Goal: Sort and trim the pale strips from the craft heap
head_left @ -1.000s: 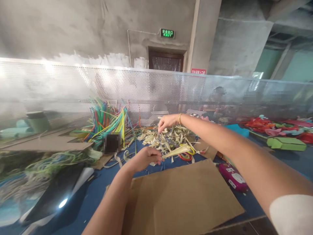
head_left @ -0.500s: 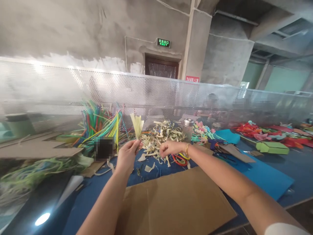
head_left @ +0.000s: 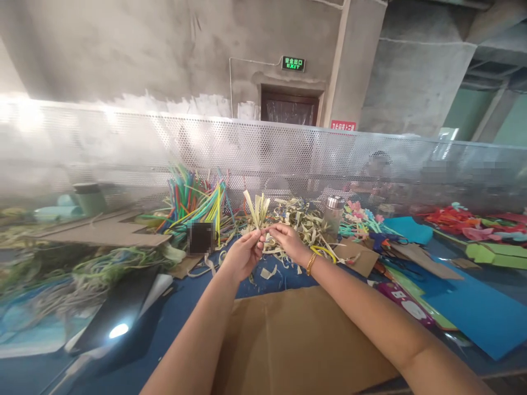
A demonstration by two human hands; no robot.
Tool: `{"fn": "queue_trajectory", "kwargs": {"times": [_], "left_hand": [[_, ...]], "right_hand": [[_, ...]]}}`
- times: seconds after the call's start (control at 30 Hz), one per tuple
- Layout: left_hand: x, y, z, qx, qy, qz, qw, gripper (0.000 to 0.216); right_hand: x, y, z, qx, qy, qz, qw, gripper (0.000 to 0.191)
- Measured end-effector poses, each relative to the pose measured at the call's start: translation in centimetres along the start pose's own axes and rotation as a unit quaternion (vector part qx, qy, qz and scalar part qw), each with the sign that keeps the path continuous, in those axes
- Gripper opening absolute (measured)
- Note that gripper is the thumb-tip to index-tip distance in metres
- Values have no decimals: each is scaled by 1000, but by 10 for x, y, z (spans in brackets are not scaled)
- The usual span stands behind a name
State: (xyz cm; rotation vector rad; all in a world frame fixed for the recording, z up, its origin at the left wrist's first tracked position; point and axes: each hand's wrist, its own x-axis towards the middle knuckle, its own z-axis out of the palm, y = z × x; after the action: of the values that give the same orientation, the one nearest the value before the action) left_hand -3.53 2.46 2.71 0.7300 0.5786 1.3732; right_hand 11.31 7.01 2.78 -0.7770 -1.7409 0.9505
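My left hand [head_left: 246, 253] pinches the lower end of a small fan of pale yellow dried leaf strips [head_left: 258, 208], which stands upright above the fingers. Close by on the right, my right hand [head_left: 288, 241] is closed in a pinch beside the base of the strips. Something thin seems to span the gap between the two sets of fingertips, too small to name. Behind my right hand lies a heap of similar curled, dry strips [head_left: 307, 219]. A sheet of brown cardboard [head_left: 304, 340] lies on the blue tabletop [head_left: 181, 329] beneath my forearms.
Colourful pipe cleaners [head_left: 185, 197] stand in a bunch at the back left. A clear bottle [head_left: 332, 216] rises behind my right hand. Blue sheets [head_left: 486, 307] lie to the right, tangled green and grey cords [head_left: 94, 280] to the left. A perforated metal screen [head_left: 222, 142] closes the back.
My right hand has moved left to meet my left hand at the base of the strips. The strips now fan wider. The head view has turned slightly left.
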Motion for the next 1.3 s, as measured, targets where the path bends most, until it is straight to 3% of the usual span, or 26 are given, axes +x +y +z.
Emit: {"fn": "queue_trajectory", "kwargs": {"times": [0.2, 0.37, 0.63, 0.83, 1.0, 1.3], "left_hand": [[2, -3, 1, -16, 6, -15, 1000, 4], [7, -11, -1, 83, 74, 63, 992, 19], [11, -15, -5, 131, 132, 137, 973, 41], [12, -17, -5, 167, 140, 166, 962, 45], [14, -17, -9, 216, 150, 184, 947, 41], [8, -2, -8, 310, 120, 170, 928, 23]], "right_hand": [[1, 12, -14, -25, 58, -17, 998, 21], [-5, 7, -13, -109, 87, -37, 990, 20], [-15, -6, -5, -272, 55, -133, 951, 15], [-16, -10, -6, -255, 3, -178, 950, 14], [-17, -13, -6, -249, -29, -202, 947, 13], [-8, -27, -26, -330, -3, -202, 922, 14]]}}
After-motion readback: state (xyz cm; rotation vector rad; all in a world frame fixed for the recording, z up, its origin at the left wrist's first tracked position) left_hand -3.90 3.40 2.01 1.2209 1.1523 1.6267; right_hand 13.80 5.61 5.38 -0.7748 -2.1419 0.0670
